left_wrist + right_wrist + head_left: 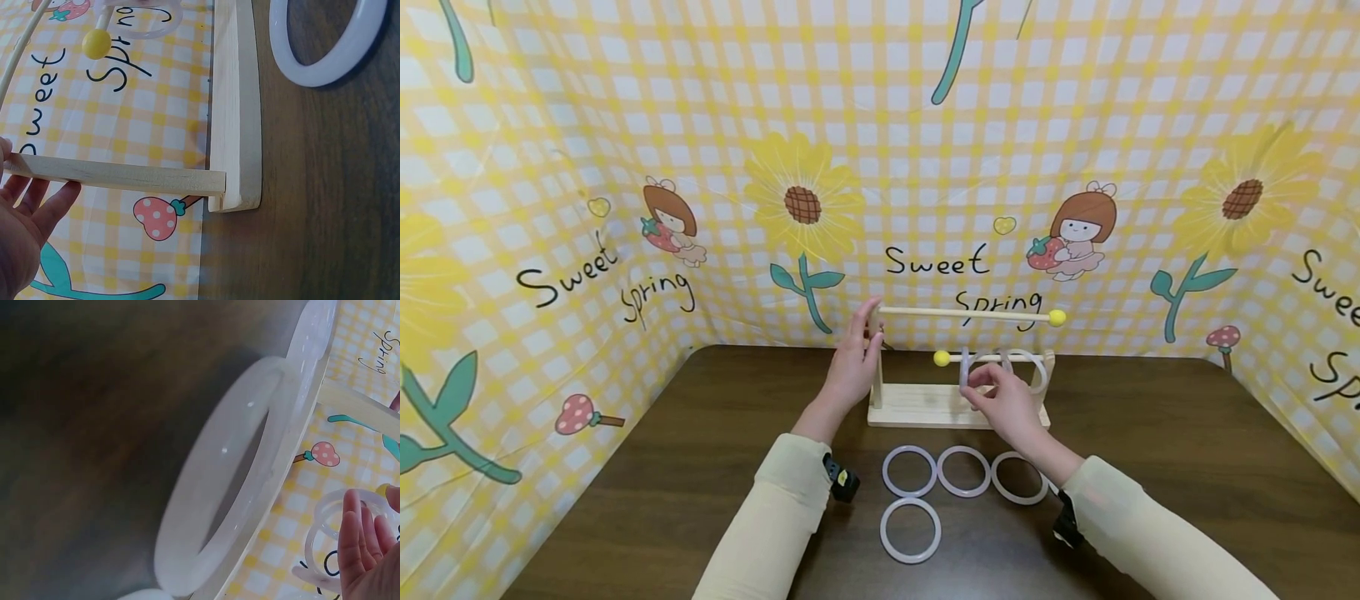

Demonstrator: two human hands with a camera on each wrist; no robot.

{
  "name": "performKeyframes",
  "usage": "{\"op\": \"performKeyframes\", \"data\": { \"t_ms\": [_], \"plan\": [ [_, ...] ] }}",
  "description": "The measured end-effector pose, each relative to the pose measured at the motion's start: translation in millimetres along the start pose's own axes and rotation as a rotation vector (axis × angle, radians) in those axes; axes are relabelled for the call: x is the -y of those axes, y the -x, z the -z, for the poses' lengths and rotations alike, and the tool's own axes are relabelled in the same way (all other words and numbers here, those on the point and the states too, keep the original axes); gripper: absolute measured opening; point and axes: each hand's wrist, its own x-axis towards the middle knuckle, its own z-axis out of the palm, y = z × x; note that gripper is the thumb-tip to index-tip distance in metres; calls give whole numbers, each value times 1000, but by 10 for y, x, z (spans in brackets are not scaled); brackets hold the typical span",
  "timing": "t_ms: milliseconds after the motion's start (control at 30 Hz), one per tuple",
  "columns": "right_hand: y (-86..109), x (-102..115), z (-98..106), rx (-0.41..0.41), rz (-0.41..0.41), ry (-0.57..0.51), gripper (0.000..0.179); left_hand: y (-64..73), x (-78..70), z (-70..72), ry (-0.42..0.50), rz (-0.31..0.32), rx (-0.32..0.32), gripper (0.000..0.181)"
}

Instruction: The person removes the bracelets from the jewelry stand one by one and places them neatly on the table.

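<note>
A light wooden bangle stand (917,404) has an upper rod (962,313) and a lower rod (955,358), each tipped with a yellow ball. My left hand (853,362) grips the top of its left post (125,172), thumb on one side and fingers on the other. With thumb and fingertips, my right hand (1011,406) pinches a pale bangle (965,367) around the lower rod, near the yellow ball (942,358). Farther along that rod hang more pale bangles (1041,372), partly hidden by the right hand in the head view.
Several pale bangles lie flat on the dark wooden table (700,500) in front of the stand, one bangle (910,531) nearer than the row. A yellow checked cloth (910,183) rises behind the stand and at both sides.
</note>
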Motion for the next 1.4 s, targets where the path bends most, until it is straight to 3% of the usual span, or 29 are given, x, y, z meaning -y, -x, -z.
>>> {"op": "performKeyframes", "data": {
  "t_ms": [400, 633, 1167, 1400],
  "plan": [
    [-35, 41, -56, -22, -18, -4, 13, 0, 3, 3, -6, 6, 3, 52],
    [-33, 59, -71, -10, -34, -79, 11, -1, -1, 3, -13, 3, -2, 53],
    [-25, 79, -150, 7, 25, -208, 8, 0, -10, 3, -8, -4, 3, 52],
    [-14, 108, -166, 16, 30, -211, 8, -2, 4, -7, -11, -1, -7, 52]
  ]
}}
